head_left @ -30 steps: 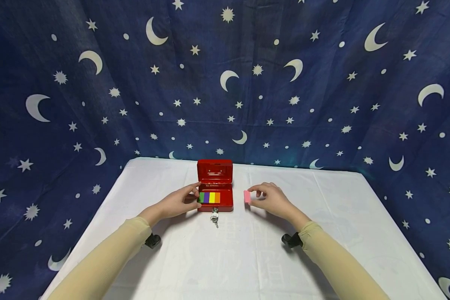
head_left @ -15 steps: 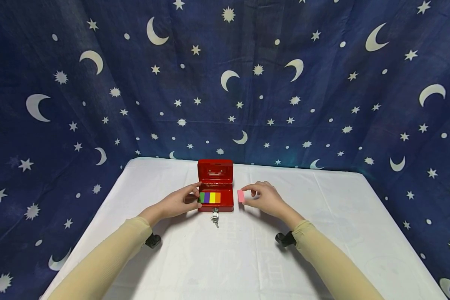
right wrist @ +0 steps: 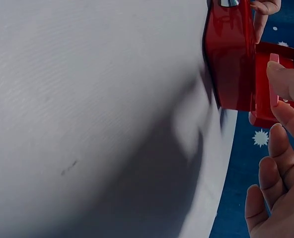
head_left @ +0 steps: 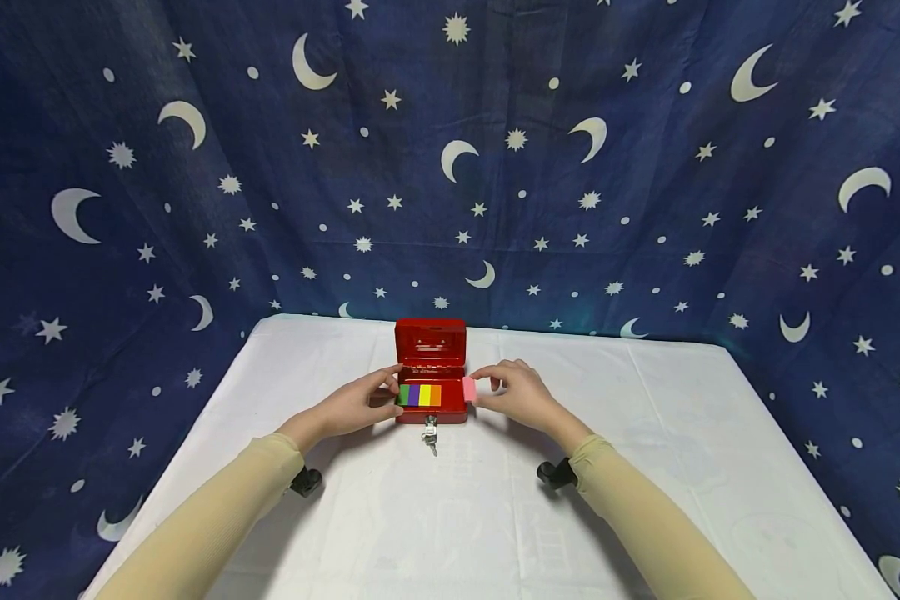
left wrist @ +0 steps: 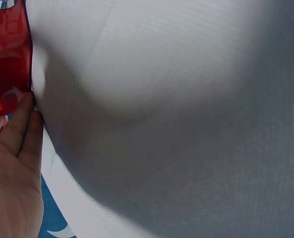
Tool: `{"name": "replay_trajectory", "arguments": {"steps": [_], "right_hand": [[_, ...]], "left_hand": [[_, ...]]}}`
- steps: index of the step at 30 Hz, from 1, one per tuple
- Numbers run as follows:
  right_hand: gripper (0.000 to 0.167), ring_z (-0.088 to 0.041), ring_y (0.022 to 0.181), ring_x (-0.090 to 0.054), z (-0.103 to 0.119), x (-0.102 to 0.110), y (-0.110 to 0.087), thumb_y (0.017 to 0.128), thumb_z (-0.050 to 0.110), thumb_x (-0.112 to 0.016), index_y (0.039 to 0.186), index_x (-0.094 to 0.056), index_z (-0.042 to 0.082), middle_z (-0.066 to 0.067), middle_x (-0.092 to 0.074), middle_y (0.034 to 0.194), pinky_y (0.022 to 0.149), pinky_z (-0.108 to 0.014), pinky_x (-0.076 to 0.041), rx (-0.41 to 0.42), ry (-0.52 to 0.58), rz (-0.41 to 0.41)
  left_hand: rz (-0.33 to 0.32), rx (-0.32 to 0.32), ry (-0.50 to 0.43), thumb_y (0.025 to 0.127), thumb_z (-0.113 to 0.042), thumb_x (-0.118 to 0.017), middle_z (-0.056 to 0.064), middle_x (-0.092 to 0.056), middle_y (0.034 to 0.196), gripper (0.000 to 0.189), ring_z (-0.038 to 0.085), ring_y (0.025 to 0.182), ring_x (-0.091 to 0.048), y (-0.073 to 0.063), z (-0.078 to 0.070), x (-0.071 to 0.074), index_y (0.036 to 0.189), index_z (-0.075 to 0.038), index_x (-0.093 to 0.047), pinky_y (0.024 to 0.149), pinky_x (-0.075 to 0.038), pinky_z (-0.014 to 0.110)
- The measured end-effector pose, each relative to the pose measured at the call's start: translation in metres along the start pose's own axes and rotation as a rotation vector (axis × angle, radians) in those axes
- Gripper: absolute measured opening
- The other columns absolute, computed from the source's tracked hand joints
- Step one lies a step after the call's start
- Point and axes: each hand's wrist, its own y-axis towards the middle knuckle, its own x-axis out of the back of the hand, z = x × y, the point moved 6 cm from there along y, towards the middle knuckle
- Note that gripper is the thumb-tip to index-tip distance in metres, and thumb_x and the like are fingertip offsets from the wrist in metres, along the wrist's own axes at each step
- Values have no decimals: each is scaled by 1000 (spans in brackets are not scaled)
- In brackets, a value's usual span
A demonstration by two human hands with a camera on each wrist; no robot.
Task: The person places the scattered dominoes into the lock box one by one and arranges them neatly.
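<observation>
The small red metal cash box (head_left: 453, 398) stands on the table with its lid (head_left: 431, 342) raised. Inside, green, purple, yellow and orange blocks (head_left: 424, 395) sit side by side at the left, with red floor showing to their right. My left hand (head_left: 352, 405) holds the box's left end, thumb near the front corner and index finger farther back. Between thumb and index finger my right hand (head_left: 521, 393) pinches a flat pink block (head_left: 469, 390), which overlaps the box's right rim. In the right wrist view, the pink block (right wrist: 274, 84) is edge-on.
Keys (head_left: 431, 442) hang from the lock on the front of the box. White cloth covers the table (head_left: 450, 525). Behind it and at both sides hangs a dark blue curtain (head_left: 390, 167) with moons and stars. Black wrist mounts (head_left: 555, 475) hang below the sleeves.
My right hand has moved left with the pink block, from beside the box to its right rim. The left hand and the box have stayed in place.
</observation>
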Motion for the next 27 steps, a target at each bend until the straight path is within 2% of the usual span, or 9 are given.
{"name": "replay_trajectory", "arguments": {"steps": [15, 27], "right_hand": [[39, -18, 86, -46, 14, -9, 12, 85, 40, -82, 121, -74, 28, 7, -55, 81, 76, -37, -37, -4, -12, -4], [42, -20, 88, -48, 22, -16, 21, 83, 41, -83, 122, -75, 26, 4, -57, 83, 74, -37, -40, -77, -37, 26]], "left_hand": [[-2, 15, 3, 93, -40, -75, -5, -32, 165, 29, 25, 143, -43, 0, 1, -1, 109, -24, -57, 117, -34, 50], [-6, 22, 10, 93, -39, -75, -5, -32, 165, 28, 26, 144, -42, 0, 0, -1, 109, -24, -57, 117, -33, 51]]}}
